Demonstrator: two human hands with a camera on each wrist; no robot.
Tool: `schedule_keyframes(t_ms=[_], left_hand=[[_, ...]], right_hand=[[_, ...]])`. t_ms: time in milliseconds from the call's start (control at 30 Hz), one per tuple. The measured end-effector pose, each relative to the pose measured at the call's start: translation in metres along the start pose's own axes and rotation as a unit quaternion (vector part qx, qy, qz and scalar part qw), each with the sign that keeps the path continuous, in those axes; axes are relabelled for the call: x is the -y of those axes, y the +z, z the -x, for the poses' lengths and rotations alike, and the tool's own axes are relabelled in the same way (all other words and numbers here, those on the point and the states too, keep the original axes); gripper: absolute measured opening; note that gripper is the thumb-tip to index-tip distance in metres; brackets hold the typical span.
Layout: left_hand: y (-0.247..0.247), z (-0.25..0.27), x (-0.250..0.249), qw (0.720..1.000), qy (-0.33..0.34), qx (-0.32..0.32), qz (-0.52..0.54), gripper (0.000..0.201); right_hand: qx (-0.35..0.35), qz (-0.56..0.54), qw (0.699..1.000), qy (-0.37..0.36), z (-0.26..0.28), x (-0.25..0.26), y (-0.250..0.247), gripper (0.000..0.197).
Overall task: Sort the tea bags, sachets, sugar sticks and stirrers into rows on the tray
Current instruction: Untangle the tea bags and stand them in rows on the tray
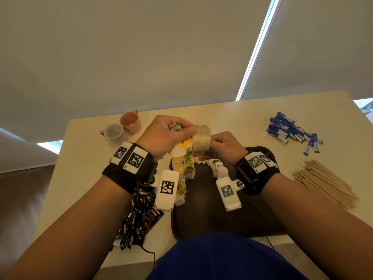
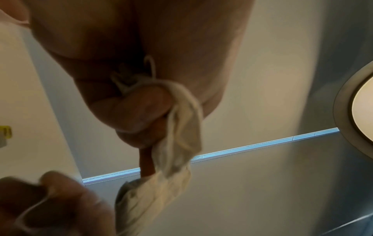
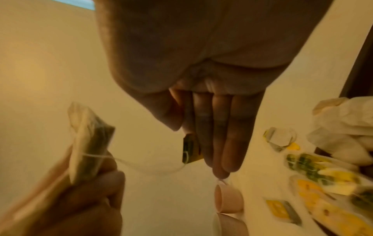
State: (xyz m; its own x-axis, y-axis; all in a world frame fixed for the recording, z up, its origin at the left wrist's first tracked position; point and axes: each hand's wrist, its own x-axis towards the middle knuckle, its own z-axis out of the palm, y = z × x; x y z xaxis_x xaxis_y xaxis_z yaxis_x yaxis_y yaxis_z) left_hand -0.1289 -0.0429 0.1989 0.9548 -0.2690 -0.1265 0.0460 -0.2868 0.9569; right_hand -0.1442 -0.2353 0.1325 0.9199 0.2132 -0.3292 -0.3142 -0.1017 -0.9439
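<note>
- Our left hand grips a bunch of tea bags above the far edge of the tray; its fingers curl round them and the thumb presses one loose tea bag against the bunch.
- Our right hand pinches the paper tag of that loose bag, with the other fingers held straight. The string runs slack from tag to bag.
- Risk: if we pull the tag hard, we judge the string may tear off the bag or drag other bags out of the bunch.
- Risk: if the left grip loosens, bags may fall onto the row of tea bags already laid along the tray's left side and disturb it.
- Risk: strings in the bunch may tangle; we cannot tell whether they do.
- The sugar sticks, stirrers and dark sachets lie on the table, not yet sorted.
</note>
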Motion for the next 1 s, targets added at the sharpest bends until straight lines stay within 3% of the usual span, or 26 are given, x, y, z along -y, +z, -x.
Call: schedule_keyframes(t_ms=[133, 200, 267, 500, 633, 733, 1000], left_hand=[[0.004, 0.009, 0.003, 1.0, -0.017, 0.013, 0.015, 0.005], [0.006, 0.011, 0.007, 0.999, -0.026, 0.011, 0.015, 0.012], [0.008, 0.014, 0.01, 0.999, -0.035, 0.007, 0.017, 0.013], [0.005, 0.017, 0.015, 0.998, -0.058, -0.028, 0.007, 0.004], [0.001, 0.016, 0.02, 0.997, -0.052, -0.049, -0.001, 0.006], [-0.001, 0.015, 0.02, 0.998, -0.047, -0.047, -0.004, 0.014], [-0.002, 0.011, 0.014, 0.999, -0.031, -0.029, -0.019, 0.005]], right_hand=[[-0.036, 0.069, 0.991, -0.106, -0.004, 0.025, -0.003, 0.013], [-0.046, 0.065, 0.987, -0.142, -0.005, 0.04, -0.003, 0.023], [-0.048, 0.065, 0.984, -0.159, -0.002, 0.053, -0.002, 0.03], [-0.041, 0.118, 0.963, -0.24, 0.013, 0.066, 0.004, 0.014], [-0.003, 0.062, 0.975, -0.211, 0.029, 0.061, 0.001, 0.014], [0.021, 0.091, 0.973, -0.213, 0.037, 0.054, -0.004, 0.012], [-0.015, 0.154, 0.97, -0.186, 0.036, 0.042, -0.011, 0.021]])
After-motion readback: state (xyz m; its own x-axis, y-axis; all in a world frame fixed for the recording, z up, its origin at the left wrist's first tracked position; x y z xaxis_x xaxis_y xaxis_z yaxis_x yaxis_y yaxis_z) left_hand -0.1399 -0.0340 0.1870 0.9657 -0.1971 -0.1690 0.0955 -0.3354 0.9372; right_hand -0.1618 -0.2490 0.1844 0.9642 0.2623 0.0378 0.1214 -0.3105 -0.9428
